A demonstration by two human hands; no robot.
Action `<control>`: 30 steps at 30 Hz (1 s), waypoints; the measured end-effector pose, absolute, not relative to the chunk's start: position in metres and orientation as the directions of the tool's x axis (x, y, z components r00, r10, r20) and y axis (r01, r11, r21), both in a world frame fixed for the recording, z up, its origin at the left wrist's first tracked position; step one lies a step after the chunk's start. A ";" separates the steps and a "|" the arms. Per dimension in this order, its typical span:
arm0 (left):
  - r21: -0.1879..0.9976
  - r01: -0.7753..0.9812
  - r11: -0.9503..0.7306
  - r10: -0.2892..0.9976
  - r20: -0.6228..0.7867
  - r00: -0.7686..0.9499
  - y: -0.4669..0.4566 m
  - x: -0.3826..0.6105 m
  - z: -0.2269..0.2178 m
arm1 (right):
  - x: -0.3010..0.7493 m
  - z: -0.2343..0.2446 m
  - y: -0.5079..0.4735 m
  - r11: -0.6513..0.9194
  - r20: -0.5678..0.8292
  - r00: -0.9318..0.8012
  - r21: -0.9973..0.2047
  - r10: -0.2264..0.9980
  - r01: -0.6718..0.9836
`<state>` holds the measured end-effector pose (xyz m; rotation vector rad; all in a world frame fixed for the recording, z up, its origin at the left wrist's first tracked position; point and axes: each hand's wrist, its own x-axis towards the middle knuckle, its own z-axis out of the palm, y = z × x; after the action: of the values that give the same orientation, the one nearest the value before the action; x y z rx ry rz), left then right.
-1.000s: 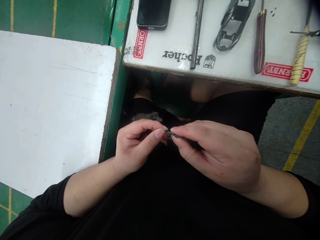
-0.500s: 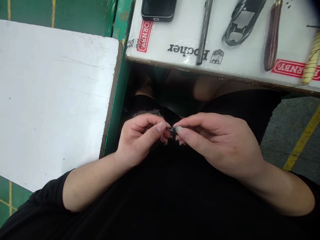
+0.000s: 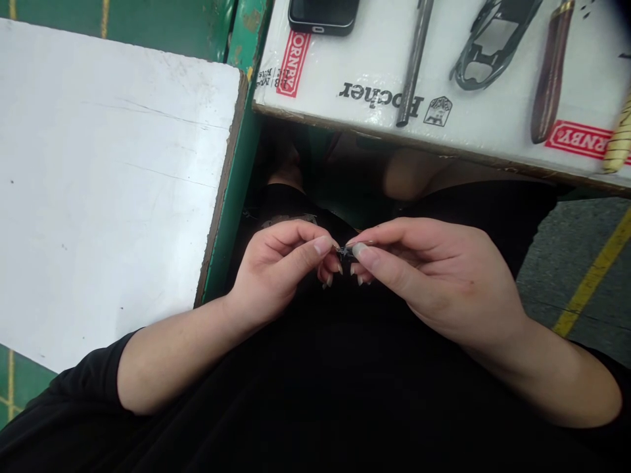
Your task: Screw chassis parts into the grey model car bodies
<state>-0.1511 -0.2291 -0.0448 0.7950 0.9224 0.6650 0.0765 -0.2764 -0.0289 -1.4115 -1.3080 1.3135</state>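
Over my lap, a small dark part [image 3: 344,251] is pinched between my two hands; most of it is covered by the fingertips and its kind cannot be made out. My left hand [image 3: 290,263] is closed, thumb and forefinger gripping the part's left end. My right hand [image 3: 434,276] is closed too, its thumb and forefinger on the right end. A thin strip shows along the right forefinger. The other fingers of both hands curl loosely below. Under the left hand a greyish patch, partly hidden, lies on the dark cloth over my leg.
On the bench [image 3: 374,59], covered with printed plastic, lie a phone [image 3: 323,16], a dark metal rod [image 3: 414,66], a grey toy-car-like frame [image 3: 493,46], a wooden-handled tool [image 3: 552,75] and a yellow wrapped handle [image 3: 620,141]. A white board [image 3: 113,184] is at the left.
The view has shifted slightly, so the bench things sit a little further right. Both hands still pinch the small dark part, which has turned a little between the fingertips.
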 end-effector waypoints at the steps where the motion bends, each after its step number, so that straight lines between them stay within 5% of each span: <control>1: 0.812 -0.167 0.559 0.775 -0.440 0.454 -0.229 -0.151 -0.045 | 0.077 -0.028 -0.276 -0.174 -0.187 -0.072 -0.972 0.980 0.161; 24: 0.733 -0.170 0.659 0.710 -0.532 0.461 -0.226 -0.150 -0.045 | 0.077 -0.031 -0.276 -0.262 -0.275 -0.075 -0.953 0.958 0.153; 30: 0.832 -0.024 0.554 0.748 -0.485 0.452 -0.222 -0.153 -0.041 | 0.076 -0.033 -0.271 -0.333 -0.340 -0.157 -0.940 0.927 0.069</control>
<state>-0.1532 -0.2225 -0.0410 0.8658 0.9959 0.5587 0.0765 -0.2711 -0.0334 -1.4098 -1.1827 1.5721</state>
